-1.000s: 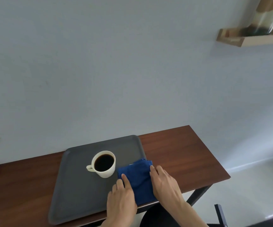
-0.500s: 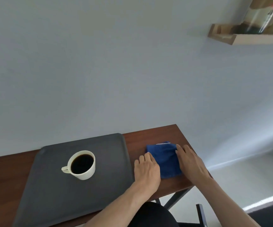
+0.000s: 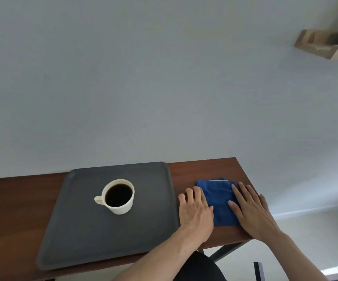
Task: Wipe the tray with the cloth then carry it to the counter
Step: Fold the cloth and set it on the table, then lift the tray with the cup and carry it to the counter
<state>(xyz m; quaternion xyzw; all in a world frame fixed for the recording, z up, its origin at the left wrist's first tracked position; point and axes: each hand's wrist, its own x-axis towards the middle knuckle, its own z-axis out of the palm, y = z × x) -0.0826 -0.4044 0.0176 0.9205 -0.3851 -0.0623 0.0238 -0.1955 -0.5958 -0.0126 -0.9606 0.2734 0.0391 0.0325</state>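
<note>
A dark grey tray [image 3: 79, 230] lies on the brown wooden table [image 3: 8, 209], with a white cup of black coffee [image 3: 118, 196] standing near its middle. To the tray's right, a folded blue cloth [image 3: 218, 201] lies flat on the table. My left hand [image 3: 195, 213] rests flat on the cloth's left edge, next to the tray's right rim. My right hand [image 3: 252, 211] lies flat on the cloth's right side, fingers spread. Neither hand grips anything.
The table's right end and front edge are close to my right hand, with a dark metal leg [image 3: 224, 252] and pale floor [image 3: 316, 236] beyond. A plain wall stands behind the table. A wooden shelf [image 3: 322, 45] hangs high on the right.
One second ago the cloth lay on the tray's right corner under both hands. It slid right onto the bare table. Since half a second ago the hands have barely moved.
</note>
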